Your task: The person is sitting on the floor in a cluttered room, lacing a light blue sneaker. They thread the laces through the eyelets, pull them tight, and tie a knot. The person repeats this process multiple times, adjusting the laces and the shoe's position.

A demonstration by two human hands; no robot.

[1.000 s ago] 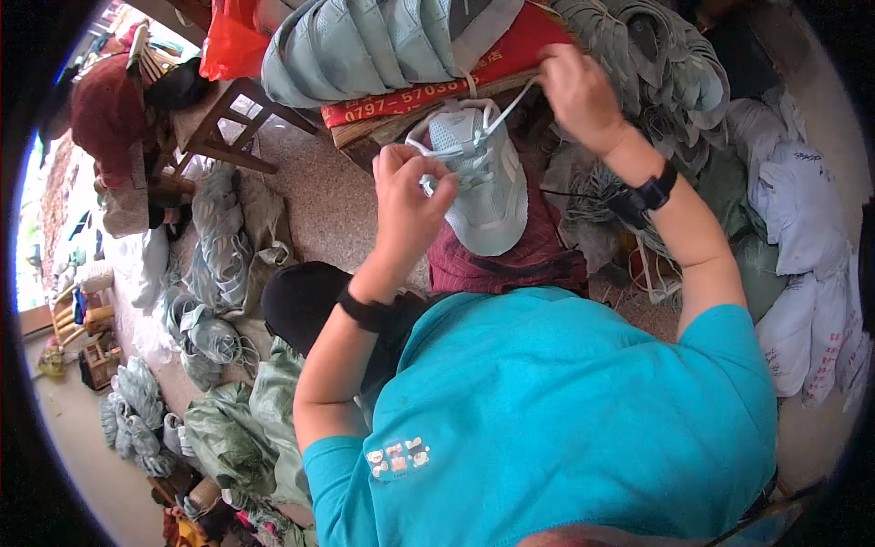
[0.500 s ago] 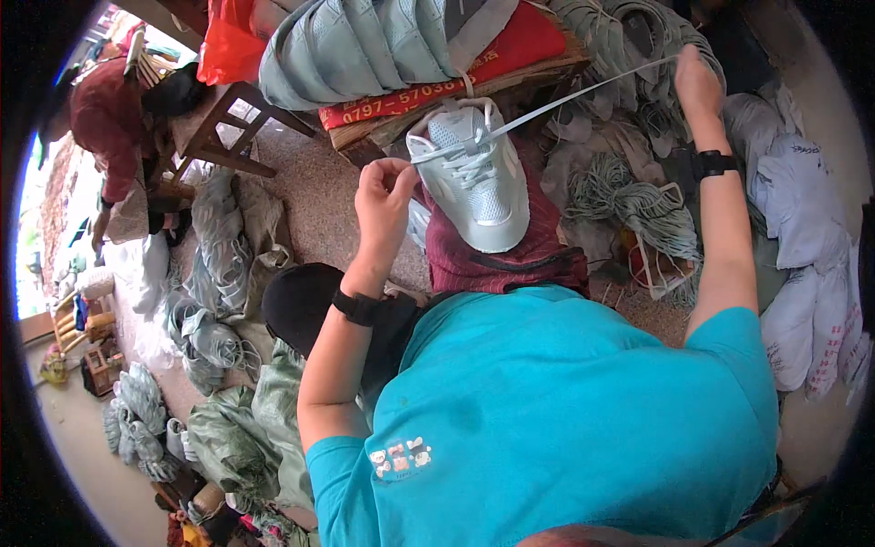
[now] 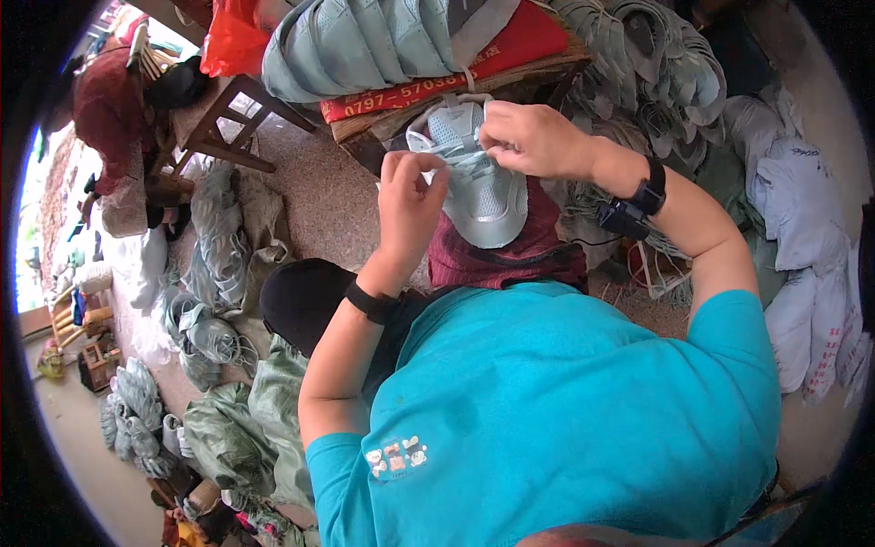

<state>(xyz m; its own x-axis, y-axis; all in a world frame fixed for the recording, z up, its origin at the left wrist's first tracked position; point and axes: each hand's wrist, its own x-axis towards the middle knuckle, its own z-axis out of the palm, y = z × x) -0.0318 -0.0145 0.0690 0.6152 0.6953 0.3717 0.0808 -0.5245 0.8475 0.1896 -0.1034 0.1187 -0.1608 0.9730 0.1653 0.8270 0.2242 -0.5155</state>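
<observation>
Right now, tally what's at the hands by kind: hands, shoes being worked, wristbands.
Hands: 2, left, right
Pale green shoe: 1
Black wristbands: 2, left, right
Total: 5

The left hand point(image 3: 408, 205) and right hand point(image 3: 533, 139) are covering parts of the pale green shoe point(image 3: 476, 182); its heel is hiding behind the maroon cloth point(image 3: 510, 255). The lace ends are lying too small to tell, fingertips hiding them.

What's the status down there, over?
Left hand pinching lace at shoe. Right hand gripping shoe's collar. Shoe resting on lap, toe toward the person. Nothing in the way.
</observation>
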